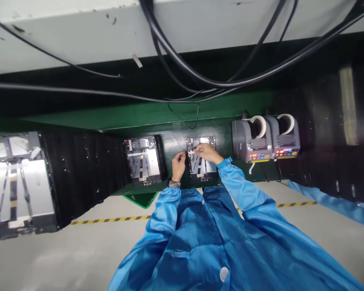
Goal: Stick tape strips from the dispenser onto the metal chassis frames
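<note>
An opened flat electronic panel (204, 166) lies on the bench in front of me, with silvery plates and dark ribbon cables showing. My right hand (206, 152) reaches over its upper part, thumb and fingers pinched on a short white tape strip (192, 152). Beside the panel's left edge is my left hand (178, 165), its fingers curled together; whatever they may hold is hidden. A similar panel (143, 161) lies to the left, with a white strip across its upper part.
Two grey tape dispensers (251, 141) with lit displays stand on the right, a tape end hanging from one. Stacked black panels (75, 173) fill the left. Black cables (182, 60) hang across the top. A green tray (142, 199) sits below the bench edge.
</note>
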{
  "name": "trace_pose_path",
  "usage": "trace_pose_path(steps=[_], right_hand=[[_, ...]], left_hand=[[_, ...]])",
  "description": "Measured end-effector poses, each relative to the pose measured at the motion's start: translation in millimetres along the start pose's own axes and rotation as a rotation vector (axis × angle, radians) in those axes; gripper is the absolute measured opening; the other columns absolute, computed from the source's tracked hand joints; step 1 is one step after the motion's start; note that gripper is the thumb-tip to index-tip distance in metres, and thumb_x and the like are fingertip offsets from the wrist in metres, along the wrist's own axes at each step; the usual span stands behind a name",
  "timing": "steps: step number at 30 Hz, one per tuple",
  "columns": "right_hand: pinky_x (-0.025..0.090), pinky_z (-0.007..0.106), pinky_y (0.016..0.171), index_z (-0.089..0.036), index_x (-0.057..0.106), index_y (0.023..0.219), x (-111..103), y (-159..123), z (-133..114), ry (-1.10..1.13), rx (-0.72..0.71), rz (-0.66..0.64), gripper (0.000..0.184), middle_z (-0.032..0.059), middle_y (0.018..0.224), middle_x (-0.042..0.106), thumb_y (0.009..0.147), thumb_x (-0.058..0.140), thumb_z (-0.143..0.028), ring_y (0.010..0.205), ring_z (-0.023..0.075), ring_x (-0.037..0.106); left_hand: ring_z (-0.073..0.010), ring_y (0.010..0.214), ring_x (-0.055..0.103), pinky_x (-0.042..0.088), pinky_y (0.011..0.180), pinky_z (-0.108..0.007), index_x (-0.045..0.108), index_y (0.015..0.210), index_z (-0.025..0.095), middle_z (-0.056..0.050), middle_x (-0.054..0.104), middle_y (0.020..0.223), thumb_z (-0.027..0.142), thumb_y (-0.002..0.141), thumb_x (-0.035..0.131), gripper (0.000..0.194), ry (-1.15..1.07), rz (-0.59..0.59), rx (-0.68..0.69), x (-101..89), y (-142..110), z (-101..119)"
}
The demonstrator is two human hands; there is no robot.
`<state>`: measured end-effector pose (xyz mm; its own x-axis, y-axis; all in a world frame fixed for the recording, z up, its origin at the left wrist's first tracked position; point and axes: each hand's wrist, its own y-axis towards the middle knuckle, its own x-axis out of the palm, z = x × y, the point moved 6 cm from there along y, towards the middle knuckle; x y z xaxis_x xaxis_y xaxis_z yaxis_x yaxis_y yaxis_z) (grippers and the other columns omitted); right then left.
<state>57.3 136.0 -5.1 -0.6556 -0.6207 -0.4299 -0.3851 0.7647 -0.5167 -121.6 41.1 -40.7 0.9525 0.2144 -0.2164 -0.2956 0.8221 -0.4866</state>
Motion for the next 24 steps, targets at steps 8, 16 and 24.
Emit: trace_pose_path(steps=[8, 16, 24], right_hand=[[0.05, 0.026, 0.081, -0.018, 0.08, 0.088, 5, -3, 3, -0.07, 0.053, 0.029, 0.017, 0.0034, 0.092, 0.078, 0.089, 0.064, -0.022, 0.086, 0.0178, 0.069], [0.05, 0.028, 0.081, -0.021, 0.08, 0.086, 3, -9, -11, -0.216, 0.091, 0.07, 0.018, 0.0058, 0.096, 0.079, 0.091, 0.062, -0.023, 0.09, 0.0218, 0.071], [0.05, 0.028, 0.082, -0.021, 0.08, 0.088, 4, -11, -11, -0.236, 0.118, 0.086, 0.019, 0.0065, 0.1, 0.079, 0.092, 0.062, -0.025, 0.092, 0.0219, 0.071]], left_hand=[[-0.0219, 0.096, 0.069, 0.053, 0.095, -0.037, 0.077, 0.106, 0.016, -0.009, 0.077, 0.103, 0.041, 0.096, 0.062, 0.031, 0.021, 0.034, 0.007, 6.7, 7, 7], [-0.0218, 0.09, 0.067, 0.054, 0.089, -0.037, 0.076, 0.105, 0.016, -0.01, 0.075, 0.1, 0.043, 0.093, 0.067, 0.032, 0.065, 0.048, 0.033, 8.9, 9, 4], [-0.0193, 0.084, 0.066, 0.053, 0.084, -0.034, 0.075, 0.103, 0.016, -0.008, 0.075, 0.095, 0.042, 0.092, 0.067, 0.029, 0.104, 0.06, 0.067, 11.0, 11, 5]])
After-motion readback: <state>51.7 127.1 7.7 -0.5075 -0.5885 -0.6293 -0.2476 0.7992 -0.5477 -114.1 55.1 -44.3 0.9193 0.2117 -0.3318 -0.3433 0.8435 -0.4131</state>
